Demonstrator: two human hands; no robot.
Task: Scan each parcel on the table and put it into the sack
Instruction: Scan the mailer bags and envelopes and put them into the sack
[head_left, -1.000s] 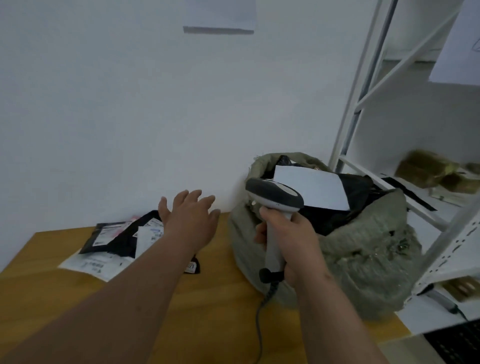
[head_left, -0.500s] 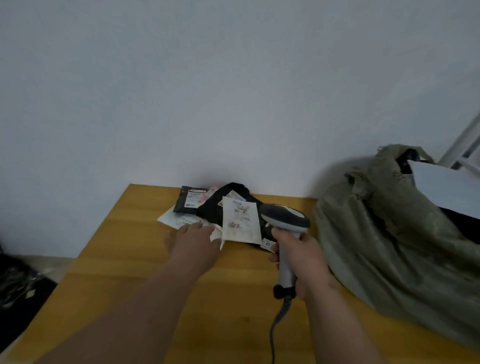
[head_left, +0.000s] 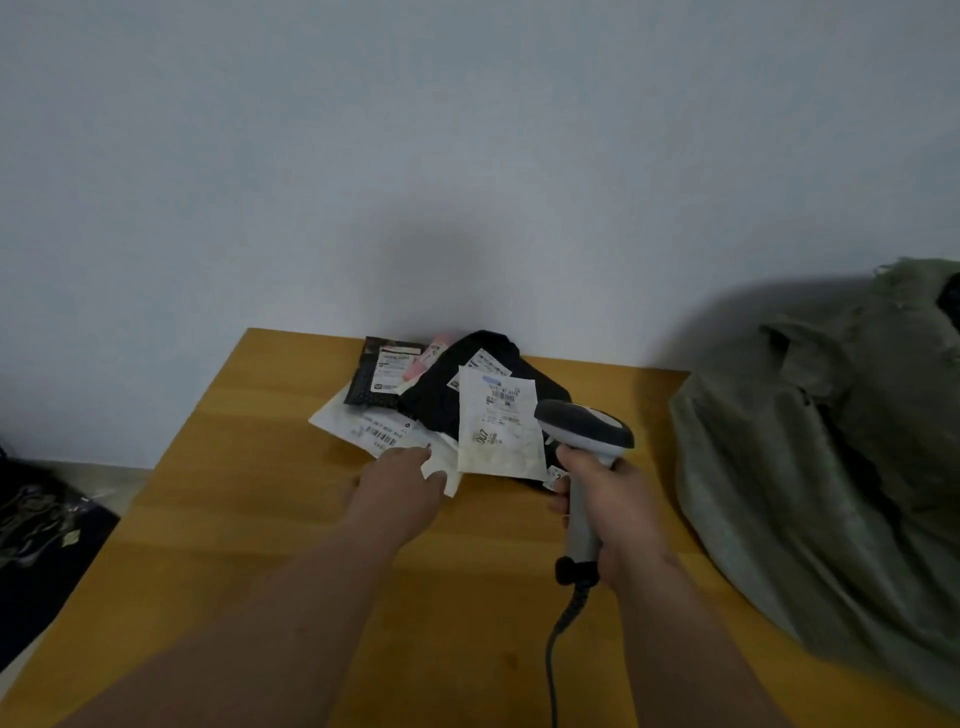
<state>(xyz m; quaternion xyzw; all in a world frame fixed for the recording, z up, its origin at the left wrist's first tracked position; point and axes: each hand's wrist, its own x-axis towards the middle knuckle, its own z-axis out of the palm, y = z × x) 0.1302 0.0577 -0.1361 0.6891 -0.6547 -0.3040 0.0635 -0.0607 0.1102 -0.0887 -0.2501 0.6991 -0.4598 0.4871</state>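
Observation:
A small heap of parcels lies at the back of the wooden table (head_left: 249, 519): a flat white parcel (head_left: 358, 426), a cream parcel with a barcode label (head_left: 498, 431), a black bag parcel (head_left: 441, 395), a dark pouch (head_left: 376, 379) and a pink item (head_left: 423, 361). My left hand (head_left: 405, 483) rests its fingertips on the near corner of the white parcel. My right hand (head_left: 613, 514) grips the grey handheld scanner (head_left: 584, 431), whose head hovers just right of the cream parcel. The green sack (head_left: 831, 467) slumps on the table's right side.
The scanner's cable (head_left: 558, 639) trails toward the table's near edge. A white wall stands right behind the parcels. Dark patterned material (head_left: 41, 530) lies on the floor left of the table.
The view has swung left from the sack to the parcel heap. My left hand reached forward onto the white parcel's corner, and the scanner moved up beside the cream parcel.

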